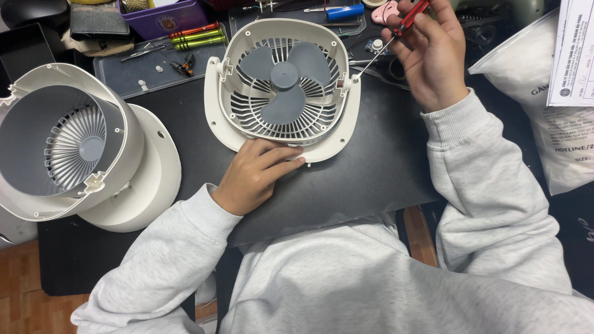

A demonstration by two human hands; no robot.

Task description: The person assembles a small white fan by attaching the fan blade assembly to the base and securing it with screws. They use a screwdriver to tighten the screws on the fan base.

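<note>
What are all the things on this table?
White round plastic fan body with grey blades: one, centre of the black mat.
White round fan housing with grille: one, far left.
Red-handled screwdriver: one, tip at the fan's right side.
Red and green screwdrivers: three, back tray.
Purple plastic box: one, back.
Blue cylinder: one, back.
White plastic bag: one, right.
Left hand: rests on the fan's lower rim.
Right hand: holds the screwdriver.
</note>
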